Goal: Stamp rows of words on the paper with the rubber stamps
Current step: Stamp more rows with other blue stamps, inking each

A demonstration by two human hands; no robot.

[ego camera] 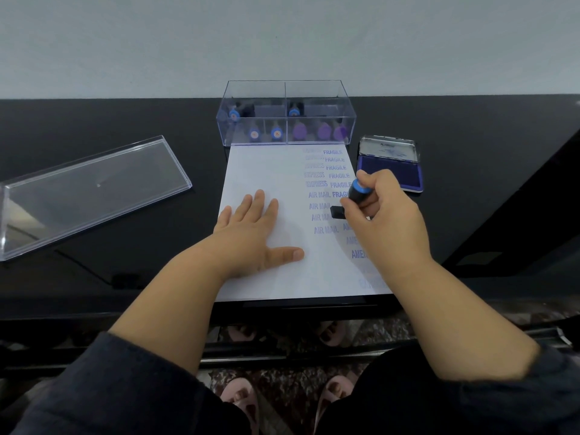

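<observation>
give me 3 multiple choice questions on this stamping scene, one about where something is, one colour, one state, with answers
1. Where is the ink pad?
A. right of the paper
B. inside the clear box
C. on the lid

2. What colour is the printed text on the paper?
A. red
B. blue-purple
C. green

3. What is the left hand doing?
A. gripping a stamp
B. lifting the lid
C. resting flat on the paper

Answers: 1 A, the open pad sits just off the sheet's right edge. 2 B, FRAGILE and AIR MAIL read blue-purple. 3 C, its fingers lie spread on the sheet while the right hand grips the stamp.
</observation>
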